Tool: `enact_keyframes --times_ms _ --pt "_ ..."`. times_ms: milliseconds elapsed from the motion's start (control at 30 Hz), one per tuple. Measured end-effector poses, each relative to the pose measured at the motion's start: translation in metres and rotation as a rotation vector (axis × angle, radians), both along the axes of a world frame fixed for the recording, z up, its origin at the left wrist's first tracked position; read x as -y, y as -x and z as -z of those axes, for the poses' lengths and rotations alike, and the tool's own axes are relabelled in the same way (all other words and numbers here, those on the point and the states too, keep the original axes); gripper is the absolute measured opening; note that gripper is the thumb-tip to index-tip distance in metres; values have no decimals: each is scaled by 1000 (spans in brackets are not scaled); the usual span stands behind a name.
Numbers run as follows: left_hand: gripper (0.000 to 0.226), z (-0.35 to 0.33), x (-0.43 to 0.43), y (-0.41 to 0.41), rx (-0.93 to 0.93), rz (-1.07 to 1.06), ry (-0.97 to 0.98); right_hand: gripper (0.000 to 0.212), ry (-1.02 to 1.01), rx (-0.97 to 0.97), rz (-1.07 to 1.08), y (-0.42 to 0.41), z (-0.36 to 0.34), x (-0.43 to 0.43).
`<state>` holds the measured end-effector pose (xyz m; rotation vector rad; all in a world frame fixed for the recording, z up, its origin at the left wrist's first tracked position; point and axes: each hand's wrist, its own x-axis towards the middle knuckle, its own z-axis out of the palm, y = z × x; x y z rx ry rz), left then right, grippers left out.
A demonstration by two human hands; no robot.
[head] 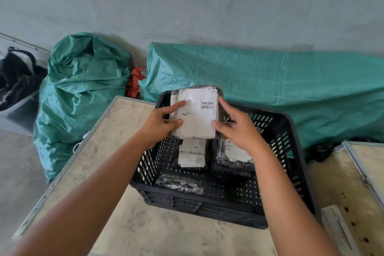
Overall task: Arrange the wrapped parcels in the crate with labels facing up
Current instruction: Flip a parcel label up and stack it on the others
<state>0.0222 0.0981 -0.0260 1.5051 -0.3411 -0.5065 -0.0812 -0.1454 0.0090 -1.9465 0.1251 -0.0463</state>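
Observation:
A black slotted plastic crate [291, 131] stands on a wooden tabletop. Above its far left part I hold a wrapped parcel [197, 118], its white barcode label facing me. My left hand [164, 124] grips the parcel's left edge and my right hand [236, 129] grips its right edge. Inside the crate lie a parcel with a white label up [192, 155], another labelled parcel [234, 157] partly hidden under my right wrist, and a small dark wrapped parcel [179, 185] near the front wall, no label visible on it.
The wooden table [104, 141] has a metal edge; a second wooden surface [357, 183] adjoins at the right. Behind stand a stuffed green woven sack [83, 89] and a long green sack [270, 85] against the wall. A dark bag [16, 75] lies far left.

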Motion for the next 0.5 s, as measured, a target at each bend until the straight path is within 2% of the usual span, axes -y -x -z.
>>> enact_keyframes --times_ms 133,267,400,500 --pt "59 25 16 -10 55 -11 -167 104 145 -110 64 -11 37 -11" --pt "71 60 34 -16 137 32 -447 107 178 -219 118 -21 71 -26" --pt "70 93 43 -18 98 -3 -557 107 327 -379 83 -32 104 -44" --pt "71 111 45 -23 86 47 -600 104 330 -465 88 -35 124 -46"
